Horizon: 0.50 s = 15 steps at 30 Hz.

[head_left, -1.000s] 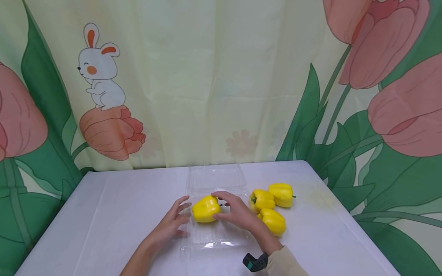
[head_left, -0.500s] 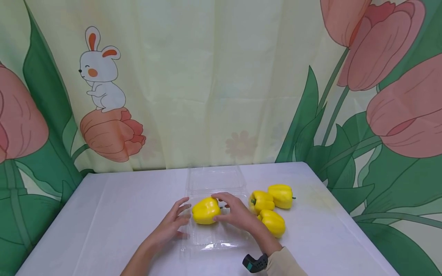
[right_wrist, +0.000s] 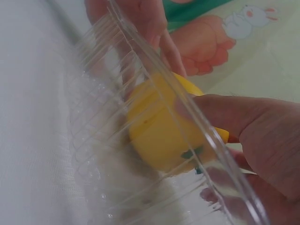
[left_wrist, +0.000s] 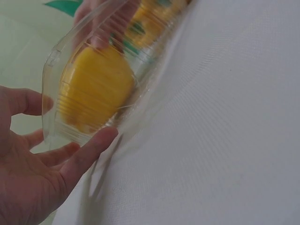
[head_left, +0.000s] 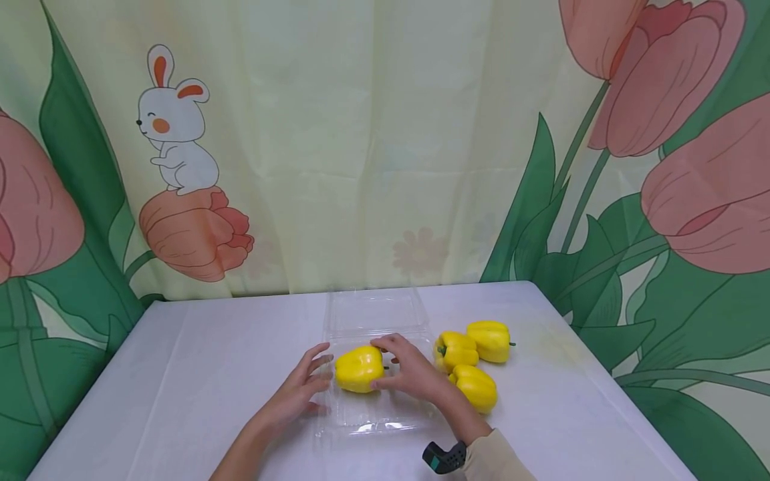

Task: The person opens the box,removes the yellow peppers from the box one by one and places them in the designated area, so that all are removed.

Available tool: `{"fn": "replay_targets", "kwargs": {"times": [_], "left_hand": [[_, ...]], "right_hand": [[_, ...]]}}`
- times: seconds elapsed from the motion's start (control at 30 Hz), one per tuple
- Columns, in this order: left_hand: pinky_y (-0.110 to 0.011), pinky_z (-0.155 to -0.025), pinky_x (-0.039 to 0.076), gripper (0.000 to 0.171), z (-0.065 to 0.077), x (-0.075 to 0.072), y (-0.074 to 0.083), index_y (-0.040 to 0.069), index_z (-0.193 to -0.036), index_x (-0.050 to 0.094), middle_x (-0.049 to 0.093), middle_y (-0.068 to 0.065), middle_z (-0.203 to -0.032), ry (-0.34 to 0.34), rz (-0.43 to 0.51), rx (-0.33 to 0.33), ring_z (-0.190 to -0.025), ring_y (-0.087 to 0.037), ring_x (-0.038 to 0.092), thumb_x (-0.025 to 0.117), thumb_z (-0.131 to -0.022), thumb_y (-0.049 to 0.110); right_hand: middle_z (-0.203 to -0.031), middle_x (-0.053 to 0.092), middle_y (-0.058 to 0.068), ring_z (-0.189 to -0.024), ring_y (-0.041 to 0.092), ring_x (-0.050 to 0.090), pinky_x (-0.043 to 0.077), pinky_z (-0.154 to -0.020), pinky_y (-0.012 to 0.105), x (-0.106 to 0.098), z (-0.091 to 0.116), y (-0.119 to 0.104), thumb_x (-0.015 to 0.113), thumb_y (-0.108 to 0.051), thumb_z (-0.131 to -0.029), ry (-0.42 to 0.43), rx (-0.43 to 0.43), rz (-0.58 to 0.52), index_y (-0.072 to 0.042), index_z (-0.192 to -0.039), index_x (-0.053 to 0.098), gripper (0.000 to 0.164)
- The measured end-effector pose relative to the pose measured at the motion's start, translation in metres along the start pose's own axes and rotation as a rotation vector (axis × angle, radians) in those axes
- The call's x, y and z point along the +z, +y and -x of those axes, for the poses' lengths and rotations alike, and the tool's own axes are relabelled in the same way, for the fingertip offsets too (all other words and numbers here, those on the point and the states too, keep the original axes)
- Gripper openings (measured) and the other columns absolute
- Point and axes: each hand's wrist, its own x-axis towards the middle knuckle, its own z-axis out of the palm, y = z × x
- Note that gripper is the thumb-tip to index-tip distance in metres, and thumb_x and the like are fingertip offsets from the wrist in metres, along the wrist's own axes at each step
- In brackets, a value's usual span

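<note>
A yellow bell pepper (head_left: 359,369) lies on its side in a clear plastic clamshell box (head_left: 361,419), its green stem toward the right. My right hand (head_left: 415,371) holds the pepper at its stem end, thumb on the near side and fingers on the far side. In the right wrist view the thumb lies on the pepper (right_wrist: 157,129) behind the box's ribbed wall. My left hand (head_left: 293,393) is at the box's left side, fingers spread and loosely bent. The left wrist view has its fingertips at the clear wall (left_wrist: 52,70), apart from the pepper.
Three more yellow bell peppers (head_left: 475,387) lie close together right of the box. The box's lid (head_left: 375,310) is folded back toward the far table edge. A white cloth covers the table (head_left: 198,374). Behind hangs a printed curtain (head_left: 313,147).
The pepper in the box has turned slightly, its stem end swinging toward the near side. My right hand has shifted only a little with it; my left hand stays in place.
</note>
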Motion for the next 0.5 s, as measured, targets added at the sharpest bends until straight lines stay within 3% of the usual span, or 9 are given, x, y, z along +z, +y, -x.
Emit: {"fn": "replay_targets", "kwargs": {"times": [0.5], "left_hand": [[-0.045,-0.081,0.058,0.067,0.0007,0.002,0.0009,0.026,-0.151,0.021,0.023,-0.017,-0.158,0.014,-0.015,-0.009,-0.136,-0.043,0.038,0.054,-0.093,0.017]], "right_hand": [[-0.138,0.055,-0.002,-0.122,0.021,0.055,0.051,-0.098,0.04,0.0009,0.0003,-0.0014,0.078,-0.037,-0.078,-0.059,0.045,0.004,-0.021,-0.14,0.048,0.071]]}}
